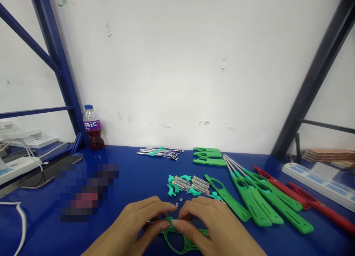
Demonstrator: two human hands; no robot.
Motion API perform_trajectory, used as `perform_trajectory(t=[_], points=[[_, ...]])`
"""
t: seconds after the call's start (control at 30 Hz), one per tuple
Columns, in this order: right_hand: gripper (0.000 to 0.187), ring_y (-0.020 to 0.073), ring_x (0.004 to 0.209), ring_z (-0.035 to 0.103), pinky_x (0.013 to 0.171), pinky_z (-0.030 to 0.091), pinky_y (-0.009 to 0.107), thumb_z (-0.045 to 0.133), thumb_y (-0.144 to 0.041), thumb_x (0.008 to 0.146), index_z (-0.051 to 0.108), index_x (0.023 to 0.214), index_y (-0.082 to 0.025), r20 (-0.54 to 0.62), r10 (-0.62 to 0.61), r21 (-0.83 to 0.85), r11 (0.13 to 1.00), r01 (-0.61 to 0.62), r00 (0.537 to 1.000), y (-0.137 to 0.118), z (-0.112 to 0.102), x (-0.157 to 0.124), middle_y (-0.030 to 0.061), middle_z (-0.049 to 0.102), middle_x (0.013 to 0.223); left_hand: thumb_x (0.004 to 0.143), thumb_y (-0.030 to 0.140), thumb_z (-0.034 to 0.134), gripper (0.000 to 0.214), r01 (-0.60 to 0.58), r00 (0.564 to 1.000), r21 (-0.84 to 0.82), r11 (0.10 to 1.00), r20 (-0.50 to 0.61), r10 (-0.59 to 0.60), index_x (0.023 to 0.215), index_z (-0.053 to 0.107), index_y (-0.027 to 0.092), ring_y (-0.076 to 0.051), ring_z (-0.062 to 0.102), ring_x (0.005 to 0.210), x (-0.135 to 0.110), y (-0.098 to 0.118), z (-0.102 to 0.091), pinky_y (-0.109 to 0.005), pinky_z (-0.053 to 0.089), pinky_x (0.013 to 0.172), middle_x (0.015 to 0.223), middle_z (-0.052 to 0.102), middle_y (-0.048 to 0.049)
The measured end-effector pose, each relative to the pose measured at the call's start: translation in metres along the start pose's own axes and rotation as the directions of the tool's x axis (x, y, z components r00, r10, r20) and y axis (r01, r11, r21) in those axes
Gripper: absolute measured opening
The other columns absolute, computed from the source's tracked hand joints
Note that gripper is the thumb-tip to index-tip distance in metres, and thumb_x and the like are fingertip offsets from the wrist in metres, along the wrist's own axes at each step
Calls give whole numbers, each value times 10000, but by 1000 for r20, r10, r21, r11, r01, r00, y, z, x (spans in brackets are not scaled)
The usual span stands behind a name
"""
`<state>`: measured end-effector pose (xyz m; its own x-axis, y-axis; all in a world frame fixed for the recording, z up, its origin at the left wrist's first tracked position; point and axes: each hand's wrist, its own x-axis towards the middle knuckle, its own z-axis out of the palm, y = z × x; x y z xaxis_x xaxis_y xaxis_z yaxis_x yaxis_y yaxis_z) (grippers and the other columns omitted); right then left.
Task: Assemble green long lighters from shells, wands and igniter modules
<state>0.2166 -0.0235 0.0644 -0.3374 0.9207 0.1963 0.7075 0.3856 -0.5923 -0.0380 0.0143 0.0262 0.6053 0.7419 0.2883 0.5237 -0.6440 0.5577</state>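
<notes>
My left hand (144,219) and my right hand (206,219) meet at the near middle of the blue table. Between them lies a green plastic handle shell (190,245) with an oval opening, partly covered by the fingers. Thumbs and fingers of both hands pinch at its narrow end, around a small teal piece (168,219). What exactly sits under the fingertips is hidden. Just beyond the fingers are two tiny pale parts (181,199). Farther back lie loose teal clips (172,189) and clear plastic parts (200,185).
Green handles with metal rods (249,197), red handles (324,208) and a power strip (318,182) lie right. Behind are stacked green shells (209,161) and wired metal rods (155,152). Left stand a drink bottle (94,132), a phone (52,171) and a white cable (22,226).
</notes>
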Motion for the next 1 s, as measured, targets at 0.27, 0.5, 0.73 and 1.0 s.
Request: perform_trajectory(t=[0.27, 0.5, 0.73, 1.0], points=[[43, 178, 915, 714, 804, 444, 275, 721, -306, 1000, 735, 965, -286, -46, -15, 20, 1000, 16, 999, -1, -3, -3, -54, 775, 955, 1003, 429, 746, 217, -26, 996, 2, 1000, -85, 26, 1218, 749, 399, -146, 739, 790, 5, 21, -2, -177, 588, 786, 968, 798, 70], [71, 173, 885, 718, 788, 450, 270, 808, -261, 941, 746, 919, -288, -80, -60, 17, 998, 61, 995, 0, -4, -4, -68, 777, 894, 1103, 460, 579, 250, 19, 994, 39, 999, 103, -23, 1275, 739, 375, -179, 765, 1054, 4, 32, -13, -189, 554, 946, 1160, 801, 42], [142, 169, 896, 724, 809, 452, 272, 843, -176, 891, 749, 909, -281, -82, -74, 27, 997, 76, 994, -2, -5, -4, -79, 794, 906, 1120, 385, 551, 223, -26, 993, 10, 1000, 117, 24, 1173, 759, 325, -148, 771, 904, 8, 41, -19, -164, 550, 852, 1018, 800, 54], [167, 231, 1059, 727, 938, 496, 327, 812, -291, 921, 779, 1067, -366, -6, 41, -1, 999, -41, 999, -4, -7, -8, -58, 807, 1068, 1101, 426, 590, 288, -15, 996, 1, 1000, 84, 15, 1377, 672, 432, -198, 726, 1178, -3, 23, -14, -222, 551, 1025, 1281, 759, 44]])
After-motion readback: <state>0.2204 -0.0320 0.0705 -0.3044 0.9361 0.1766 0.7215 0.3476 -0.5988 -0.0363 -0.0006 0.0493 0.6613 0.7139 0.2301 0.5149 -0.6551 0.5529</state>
